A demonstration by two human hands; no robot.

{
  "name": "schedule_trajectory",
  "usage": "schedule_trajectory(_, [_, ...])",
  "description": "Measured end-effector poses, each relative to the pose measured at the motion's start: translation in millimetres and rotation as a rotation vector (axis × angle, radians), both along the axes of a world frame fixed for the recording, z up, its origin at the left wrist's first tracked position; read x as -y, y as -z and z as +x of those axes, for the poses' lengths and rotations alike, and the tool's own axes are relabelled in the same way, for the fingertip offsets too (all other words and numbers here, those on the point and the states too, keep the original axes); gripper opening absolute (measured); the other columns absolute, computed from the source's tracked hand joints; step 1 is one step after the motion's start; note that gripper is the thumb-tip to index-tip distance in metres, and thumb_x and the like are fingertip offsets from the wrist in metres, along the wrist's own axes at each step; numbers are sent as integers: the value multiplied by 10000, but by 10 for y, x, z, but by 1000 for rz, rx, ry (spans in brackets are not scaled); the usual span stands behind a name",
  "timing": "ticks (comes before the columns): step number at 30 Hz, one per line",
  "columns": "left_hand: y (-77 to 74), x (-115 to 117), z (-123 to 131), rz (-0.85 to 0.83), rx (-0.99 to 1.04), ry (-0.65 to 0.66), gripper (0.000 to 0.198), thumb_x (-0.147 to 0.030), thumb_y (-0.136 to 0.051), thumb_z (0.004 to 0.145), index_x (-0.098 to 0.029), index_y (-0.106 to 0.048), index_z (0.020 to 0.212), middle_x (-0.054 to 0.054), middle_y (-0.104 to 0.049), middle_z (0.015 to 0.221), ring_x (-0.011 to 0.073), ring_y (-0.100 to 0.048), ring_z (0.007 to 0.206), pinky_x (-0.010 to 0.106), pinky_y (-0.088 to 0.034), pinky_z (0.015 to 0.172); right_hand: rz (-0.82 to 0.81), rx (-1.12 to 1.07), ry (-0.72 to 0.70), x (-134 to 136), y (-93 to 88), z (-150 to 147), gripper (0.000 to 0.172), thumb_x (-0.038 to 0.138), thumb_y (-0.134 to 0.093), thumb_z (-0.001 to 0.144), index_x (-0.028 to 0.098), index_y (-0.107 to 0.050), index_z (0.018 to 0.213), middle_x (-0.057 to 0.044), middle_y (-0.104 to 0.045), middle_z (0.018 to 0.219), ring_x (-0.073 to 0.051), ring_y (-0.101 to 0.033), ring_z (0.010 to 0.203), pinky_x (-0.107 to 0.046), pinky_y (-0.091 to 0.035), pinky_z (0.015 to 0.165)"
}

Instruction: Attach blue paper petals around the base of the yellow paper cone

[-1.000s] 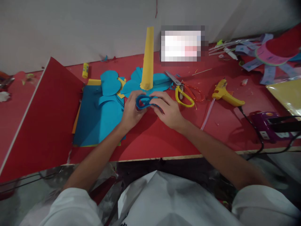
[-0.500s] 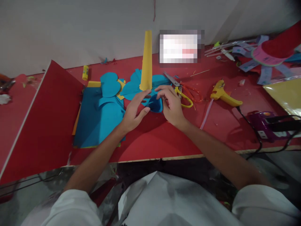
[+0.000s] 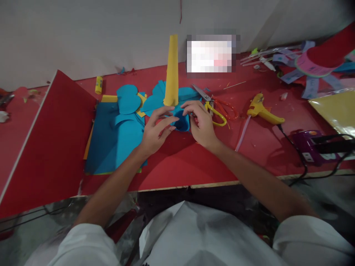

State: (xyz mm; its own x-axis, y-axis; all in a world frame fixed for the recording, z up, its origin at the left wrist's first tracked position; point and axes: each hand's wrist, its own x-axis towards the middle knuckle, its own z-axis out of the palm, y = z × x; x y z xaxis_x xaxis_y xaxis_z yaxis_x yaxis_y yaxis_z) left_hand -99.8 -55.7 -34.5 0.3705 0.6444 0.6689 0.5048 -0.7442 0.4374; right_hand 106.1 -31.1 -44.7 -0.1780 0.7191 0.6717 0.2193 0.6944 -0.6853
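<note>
Between my hands is a curled blue paper piece with its dark hollow facing me. My left hand is at its left edge, thumb and fingers closed on that edge. From the right, my right hand has its bent fingers and thumb round the opposite edge. Just behind, a yellow paper cone stands upright among blue petal shapes. Parts of the blue piece are hidden by my fingers.
Scissors with red and yellow handles lie right of my hands, then a yellow glue gun and a purple power strip. Left are blue sheets, a glue stick and a raised red board.
My left hand has shifted slightly left, and its fingers have come down over the left edge of the blue piece. My right hand has barely moved.
</note>
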Motion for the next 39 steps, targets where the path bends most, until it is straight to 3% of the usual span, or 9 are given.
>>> schedule_trajectory(5, [24,12,-3,-32,4,-54,168,-324,-601,1047,-231,-720,971,89,-663,1351,210,-648,1246,395,-613,1027,-13,26,6,-20,43,4,360,7,-432,892,255,-648,1039,-51,-707,1060,-209,-679,1038,-388,-563,913])
schedule_trajectory(12, [0,-19,-43,-43,-17,-117,238,-357,-510,1083,-240,-712,1131,104,-672,1330,224,-644,1253,417,-585,1066,-67,-1,20,-49,62,13,312,41,-479,901,252,-665,1038,-47,-724,1069,-209,-686,1010,-378,-565,879])
schedule_trajectory(18, [41,-82,-80,-49,-18,-196,203,-375,-597,1050,-217,-724,1029,57,-730,1021,177,-693,953,327,-585,888,-181,-67,5,-68,76,18,212,136,-513,955,268,-637,1066,-37,-711,1088,-197,-680,985,-359,-570,822])
schedule_trajectory(24, [24,-71,-67,1,-34,-175,233,-336,-562,1066,-207,-681,913,31,-721,915,156,-676,869,298,-553,813,-275,-218,-1,-111,137,22,300,232,-563,1000,308,-548,1290,-39,-666,1171,-168,-657,924,-321,-559,753])
schedule_trajectory(28, [-184,-74,-92,103,4,-221,167,-324,-601,1044,-240,-661,913,21,-709,884,174,-668,876,319,-549,803,-293,-270,8,-156,157,16,315,209,-571,978,292,-545,1281,-47,-665,1138,-180,-658,959,-322,-544,732])
schedule_trajectory(33, [-679,-158,-75,304,29,-354,185,-375,-621,1035,-252,-644,899,14,-658,859,189,-627,840,357,-521,776,-325,-290,-17,-153,115,0,286,236,-582,963,275,-541,1244,-43,-661,1100,-171,-643,912,-309,-517,671])
schedule_trajectory(39, [-1264,-622,-36,460,83,-412,246,-381,-594,1067,-212,-631,892,24,-568,853,137,-548,788,305,-462,707,-333,-273,-40,-150,133,9,267,250,-557,982,280,-531,1246,-30,-668,1056,-152,-629,840,-297,-501,634])
